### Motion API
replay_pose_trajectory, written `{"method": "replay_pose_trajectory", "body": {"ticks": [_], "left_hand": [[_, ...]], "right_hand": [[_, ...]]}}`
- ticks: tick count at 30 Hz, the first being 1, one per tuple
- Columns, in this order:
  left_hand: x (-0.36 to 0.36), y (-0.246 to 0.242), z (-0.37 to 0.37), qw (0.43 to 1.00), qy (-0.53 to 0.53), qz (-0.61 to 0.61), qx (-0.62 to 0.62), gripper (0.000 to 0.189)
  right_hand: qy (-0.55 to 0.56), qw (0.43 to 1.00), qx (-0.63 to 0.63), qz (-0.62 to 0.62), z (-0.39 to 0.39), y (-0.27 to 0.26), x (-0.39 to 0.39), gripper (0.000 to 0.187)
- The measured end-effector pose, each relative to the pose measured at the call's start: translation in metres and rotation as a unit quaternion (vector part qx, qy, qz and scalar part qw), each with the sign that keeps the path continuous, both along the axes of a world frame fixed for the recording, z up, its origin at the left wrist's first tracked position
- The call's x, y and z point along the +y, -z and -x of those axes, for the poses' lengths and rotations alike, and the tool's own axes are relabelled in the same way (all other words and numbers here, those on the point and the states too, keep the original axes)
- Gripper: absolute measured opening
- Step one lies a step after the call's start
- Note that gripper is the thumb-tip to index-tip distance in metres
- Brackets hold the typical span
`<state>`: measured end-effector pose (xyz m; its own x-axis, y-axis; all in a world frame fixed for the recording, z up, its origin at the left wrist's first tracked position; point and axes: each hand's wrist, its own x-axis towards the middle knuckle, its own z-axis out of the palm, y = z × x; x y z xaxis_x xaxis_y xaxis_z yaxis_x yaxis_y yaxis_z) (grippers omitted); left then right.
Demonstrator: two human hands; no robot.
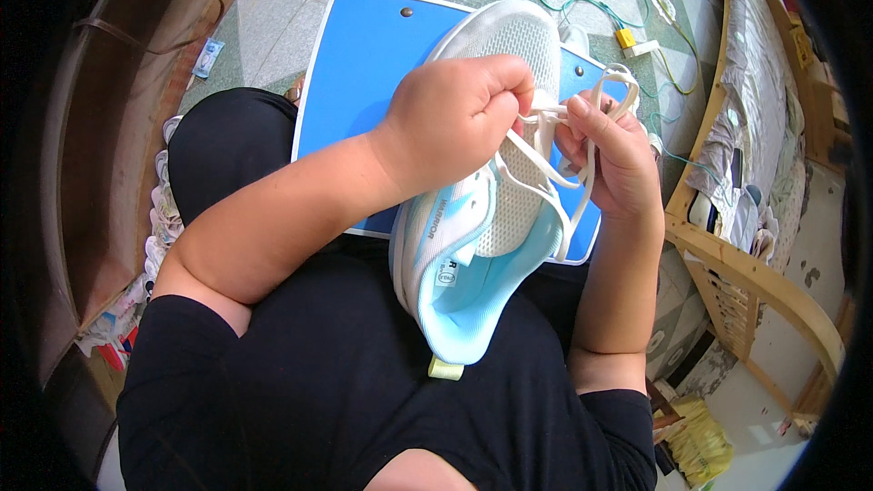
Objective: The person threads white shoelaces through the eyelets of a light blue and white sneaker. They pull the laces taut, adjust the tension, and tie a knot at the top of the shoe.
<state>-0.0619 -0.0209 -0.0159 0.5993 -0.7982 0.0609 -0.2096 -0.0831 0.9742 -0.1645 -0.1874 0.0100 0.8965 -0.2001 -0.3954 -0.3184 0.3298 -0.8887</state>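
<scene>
A white mesh sneaker (508, 34) with light blue lining lies on a blue board with a white rim (354, 82), its toe pointing away from me and its heel towards my body. Over the upper part of its tongue (508, 211), my left hand (464, 116) is closed with white lace between thumb and fingers. My right hand (607, 150) pinches another stretch of the white shoelace (585, 201), which loops up over the fingers. Lace runs taut between both hands above the eyelets. A pale yellow pull tab (446, 368) sticks out at the heel.
Several shoes (164, 211) stand in a row along the left. Cables and a white power strip (641, 48) lie on the tiled floor ahead. At right is a wooden bed frame (757, 256); a yellow plastic bag (699, 440) sits lower right. A small blue packet (208, 58) lies on the left.
</scene>
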Motion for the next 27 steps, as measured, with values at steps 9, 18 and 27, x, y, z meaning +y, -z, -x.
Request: {"method": "replay_pose_trajectory", "body": {"ticks": [9,18,27], "left_hand": [[-0.002,-0.002,0.005,0.994,-0.027,-0.025,-0.101,0.015],[-0.001,-0.003,0.008,0.985,-0.018,-0.027,-0.171,0.012],[-0.002,0.003,0.005,0.987,-0.023,0.007,-0.159,0.01]], "right_hand": [[-0.081,0.923,-0.16,0.341,0.001,-0.002,0.006,0.013],[0.015,0.995,-0.032,0.091,0.0,-0.002,-0.006,0.013],[0.035,0.99,0.029,0.134,-0.003,-0.006,0.002,0.014]]}}
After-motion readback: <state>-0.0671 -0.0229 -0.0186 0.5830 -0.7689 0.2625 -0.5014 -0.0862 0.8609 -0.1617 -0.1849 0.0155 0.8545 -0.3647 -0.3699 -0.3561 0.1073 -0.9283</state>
